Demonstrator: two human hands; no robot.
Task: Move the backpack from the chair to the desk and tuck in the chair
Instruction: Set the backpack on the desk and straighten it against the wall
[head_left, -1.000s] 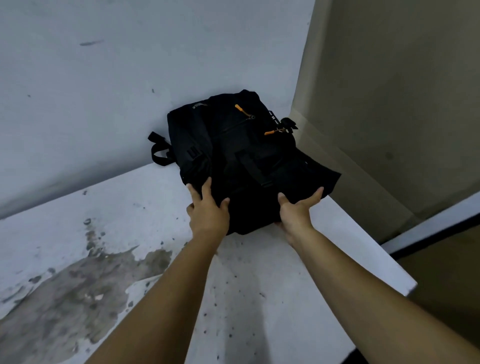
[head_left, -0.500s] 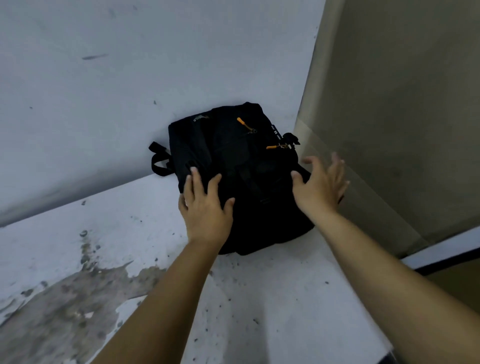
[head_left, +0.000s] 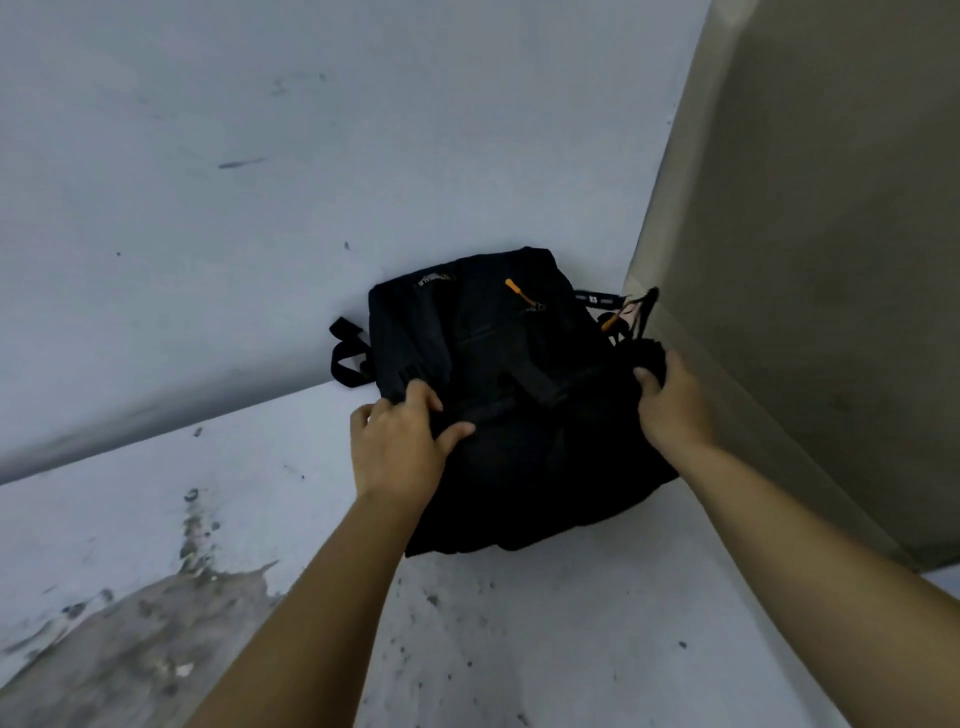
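Note:
A black backpack (head_left: 509, 374) with orange zipper pulls lies on the white desk (head_left: 545, 639), its top leaning against the back wall in the corner. My left hand (head_left: 400, 441) grips the fabric on the backpack's left front side. My right hand (head_left: 670, 400) is closed on the backpack's right edge, close to the beige side wall. The chair is out of view.
The white back wall (head_left: 260, 208) and a beige side panel (head_left: 821, 260) form a corner around the backpack. The desk's surface is stained and worn at the lower left (head_left: 130, 639). A black strap loop (head_left: 345, 358) sticks out at the backpack's left.
The backpack has been pushed further back into the corner. My right hand went from under the bag, to open above it, to gripping its right edge. My left hand now pinches the fabric.

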